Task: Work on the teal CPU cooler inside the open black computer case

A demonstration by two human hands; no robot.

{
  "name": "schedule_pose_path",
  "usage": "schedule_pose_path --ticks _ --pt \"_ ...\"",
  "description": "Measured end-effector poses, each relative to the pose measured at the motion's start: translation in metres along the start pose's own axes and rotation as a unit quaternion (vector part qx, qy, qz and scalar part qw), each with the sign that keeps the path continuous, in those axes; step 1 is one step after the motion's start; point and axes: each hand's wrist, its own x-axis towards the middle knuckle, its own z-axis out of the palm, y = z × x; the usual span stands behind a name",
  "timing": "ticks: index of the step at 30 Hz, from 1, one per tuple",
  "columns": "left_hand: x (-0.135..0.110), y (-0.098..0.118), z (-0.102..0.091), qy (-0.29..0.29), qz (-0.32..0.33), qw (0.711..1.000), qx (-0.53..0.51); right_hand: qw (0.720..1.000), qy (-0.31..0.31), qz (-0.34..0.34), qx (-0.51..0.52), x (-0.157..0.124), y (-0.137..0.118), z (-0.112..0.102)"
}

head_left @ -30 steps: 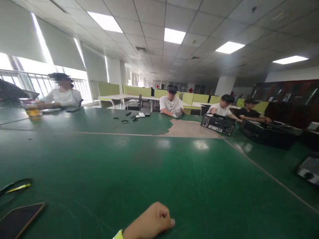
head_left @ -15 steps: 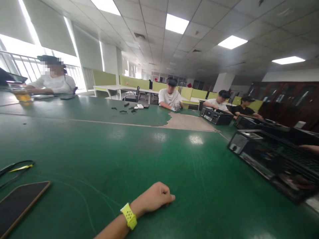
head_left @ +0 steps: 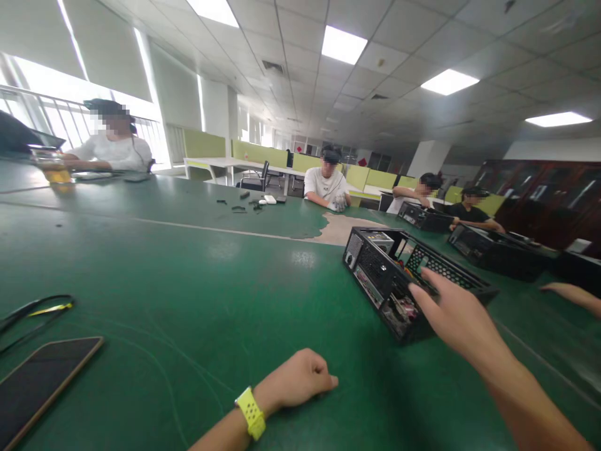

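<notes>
While the left hand (head_left: 300,379) rests as a loose, empty fist on the green table (head_left: 188,282), the right hand (head_left: 453,313) lies open, fingers spread on the near top edge of an open black computer case (head_left: 399,272). The case's insides, just beyond the fingertips, are too dark and cluttered to make out. Far left of the fist, a phone (head_left: 42,382) is cut off by the frame. Another person's hand (head_left: 570,294) enters right of the case.
</notes>
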Motion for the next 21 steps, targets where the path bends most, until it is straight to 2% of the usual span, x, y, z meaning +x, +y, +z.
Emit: schedule_pose_path --ticks 2,3,5,8,11,13,17,19,21 --pt "-0.001 0.001 0.000 0.007 0.000 1.000 0.001 0.991 -0.124 0.014 -0.058 0.056 -0.023 0.020" --pt "-0.001 0.002 0.001 0.011 -0.001 1.000 0.000 0.982 -0.150 0.068 -0.087 0.078 -0.032 0.033" --pt "-0.004 0.003 0.003 0.020 -0.009 1.000 -0.011 0.972 -0.155 0.138 -0.112 0.106 -0.043 0.058" --pt "-0.010 0.005 0.003 0.037 -0.013 0.998 -0.049 0.971 -0.115 0.169 -0.128 0.112 -0.043 0.084" --pt "-0.015 0.021 -0.012 0.068 0.016 0.995 -0.068 0.975 -0.087 0.148 -0.145 0.094 -0.032 0.084" --pt "-0.015 0.047 -0.033 0.093 0.056 0.993 -0.042 0.977 -0.082 0.117 -0.157 0.073 -0.025 0.072" --pt "-0.004 0.131 -0.075 0.146 0.171 0.969 0.107 0.980 -0.093 0.013 -0.175 0.007 -0.021 0.036" --pt "0.008 0.172 -0.079 0.162 0.209 0.937 0.227 0.981 -0.105 -0.045 -0.159 -0.036 -0.025 0.021" --pt "0.027 0.201 -0.071 0.138 0.196 0.898 0.369 0.979 -0.128 -0.105 -0.117 -0.074 -0.029 0.008"
